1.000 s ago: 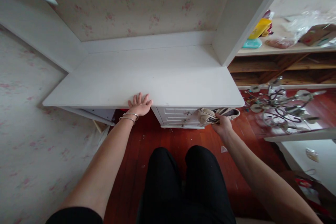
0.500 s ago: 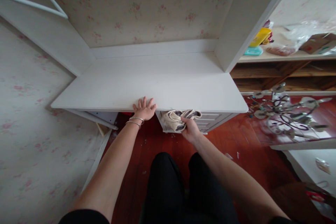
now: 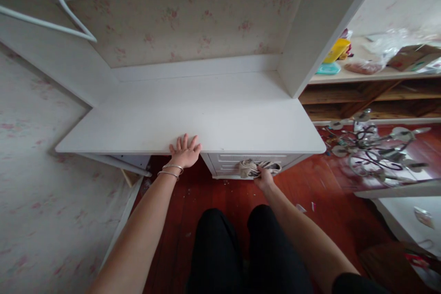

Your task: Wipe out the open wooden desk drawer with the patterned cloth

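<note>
My left hand [image 3: 186, 152] rests on the front edge of a white desk [image 3: 206, 115], its fingers spread over the top; two bangles circle the wrist. Below the desktop, my right hand [image 3: 264, 179] is closed around a crumpled beige and dark cloth [image 3: 248, 168]. The cloth is in front of the white drawer fronts [image 3: 225, 166] under the desk's right half. Whether it presses against them is hard to tell. Part of the cloth is covered by my fingers.
White upright panels [image 3: 330, 18] frame the desk. To the right stands a wooden shelf [image 3: 334, 95] with a yellow container [image 3: 336, 50] and plastic bags on top. A chandelier [image 3: 382, 151] lies on the red wood floor [image 3: 206, 197]. A white cable [image 3: 65, 7] hangs at upper left.
My right hand has moved the cloth to the right and lower along the drawer fronts. My left hand stays at the desk edge. The view has shifted slightly.
</note>
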`<control>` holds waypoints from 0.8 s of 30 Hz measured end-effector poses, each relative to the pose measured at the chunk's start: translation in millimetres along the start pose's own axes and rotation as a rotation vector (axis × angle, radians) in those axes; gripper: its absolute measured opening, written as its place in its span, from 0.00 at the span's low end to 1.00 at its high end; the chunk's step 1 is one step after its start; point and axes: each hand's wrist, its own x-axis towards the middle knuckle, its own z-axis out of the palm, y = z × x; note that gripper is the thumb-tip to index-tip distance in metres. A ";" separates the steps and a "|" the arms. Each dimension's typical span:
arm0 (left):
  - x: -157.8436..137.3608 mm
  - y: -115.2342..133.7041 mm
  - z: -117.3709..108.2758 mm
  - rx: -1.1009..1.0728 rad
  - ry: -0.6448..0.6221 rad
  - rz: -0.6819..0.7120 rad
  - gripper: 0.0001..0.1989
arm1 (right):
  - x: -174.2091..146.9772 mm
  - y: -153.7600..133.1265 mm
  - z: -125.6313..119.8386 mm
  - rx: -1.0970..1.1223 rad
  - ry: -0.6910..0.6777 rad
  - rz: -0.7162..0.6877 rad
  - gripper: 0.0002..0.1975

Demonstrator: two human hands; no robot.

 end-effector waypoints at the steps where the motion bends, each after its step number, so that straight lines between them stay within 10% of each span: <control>1: 0.3 -0.3 0.7 -0.002 0.003 0.003 0.35 | 3.6 -16.6 -9.8 -0.003 0.060 0.019 0.10; 7: -1.9 0.4 1.2 0.020 0.020 0.004 0.35 | -14.3 -84.9 -28.2 0.016 0.159 0.016 0.13; 15: -0.6 -2.0 2.1 -0.016 0.017 0.022 0.35 | -114.6 -111.4 -11.4 -0.022 -0.072 -0.031 0.11; 24: 0.0 -3.8 8.5 -0.043 0.068 0.016 0.33 | -165.1 -95.1 110.7 0.085 -0.485 0.025 0.11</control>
